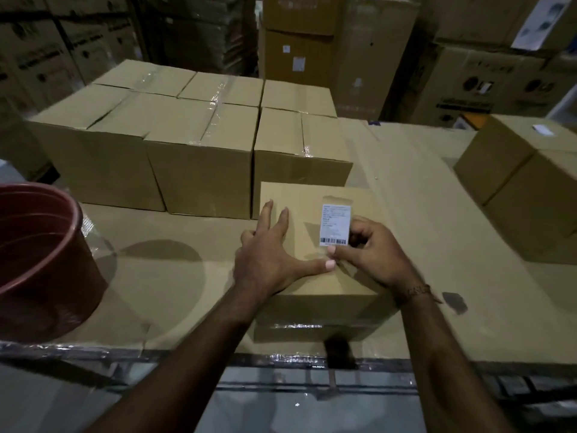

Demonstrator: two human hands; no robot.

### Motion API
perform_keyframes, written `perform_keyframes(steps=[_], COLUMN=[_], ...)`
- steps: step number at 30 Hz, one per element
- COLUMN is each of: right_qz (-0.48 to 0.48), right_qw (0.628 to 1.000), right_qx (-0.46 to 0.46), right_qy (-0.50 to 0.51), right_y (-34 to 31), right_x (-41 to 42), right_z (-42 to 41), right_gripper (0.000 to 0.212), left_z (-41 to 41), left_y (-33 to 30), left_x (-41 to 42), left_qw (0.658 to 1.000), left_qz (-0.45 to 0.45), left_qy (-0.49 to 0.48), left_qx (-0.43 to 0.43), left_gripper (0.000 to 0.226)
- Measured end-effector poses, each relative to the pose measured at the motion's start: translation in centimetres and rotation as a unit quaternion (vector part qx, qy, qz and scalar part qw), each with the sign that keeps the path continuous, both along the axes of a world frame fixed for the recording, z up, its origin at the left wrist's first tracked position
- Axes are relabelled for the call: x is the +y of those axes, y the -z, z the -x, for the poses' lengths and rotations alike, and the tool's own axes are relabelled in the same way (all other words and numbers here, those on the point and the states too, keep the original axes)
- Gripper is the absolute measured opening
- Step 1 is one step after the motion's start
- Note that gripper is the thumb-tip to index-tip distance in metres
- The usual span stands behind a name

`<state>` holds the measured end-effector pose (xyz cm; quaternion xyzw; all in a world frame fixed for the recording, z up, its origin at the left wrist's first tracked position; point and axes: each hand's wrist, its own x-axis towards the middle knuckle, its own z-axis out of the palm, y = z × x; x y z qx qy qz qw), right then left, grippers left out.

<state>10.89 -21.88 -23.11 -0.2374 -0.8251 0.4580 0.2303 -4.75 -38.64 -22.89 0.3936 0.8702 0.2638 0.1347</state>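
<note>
At the near edge of the tabletop [421,245], pressed the left grip [268,254] flat on the small carton [327,285], with fingers spread and thumb stretched rightward. Just beside that thumb, pinched the white barcode label [335,225] in the right grip [371,257], held over the carton's top, right of middle. Spotted a red bucket [40,260] out left. Farther back, noted a row of taped cartons [199,164] just behind the small one.
</note>
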Motion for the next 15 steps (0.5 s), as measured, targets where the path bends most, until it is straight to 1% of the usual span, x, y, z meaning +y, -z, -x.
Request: perform_keyframes(steps=[6,12,15], right_qz=[0.042,0.048,0.033], right_qw=[0.999,0.999,0.999], right_qx=[0.007,0.014,0.019], right_qy=[-0.005,-0.008,-0.014], right_y=[-0.19,-0.13,0.2], right_x=[-0.06,-0.03,0.33], right_z=[0.13,0.22,0.38], right_gripper=[0.034,0.031,0.028], left_z=[0.11,0.19,0.1], left_y=[0.06,0.22,0.15], left_x=[0.16,0.21,0.13], left_qw=[1.0,1.0,1.0], left_qz=[0.014,0.016,0.014], left_qy=[0.007,0.012,0.013], left_qx=[0.003,0.005,0.003], left_gripper=[0.144,0.146,0.146])
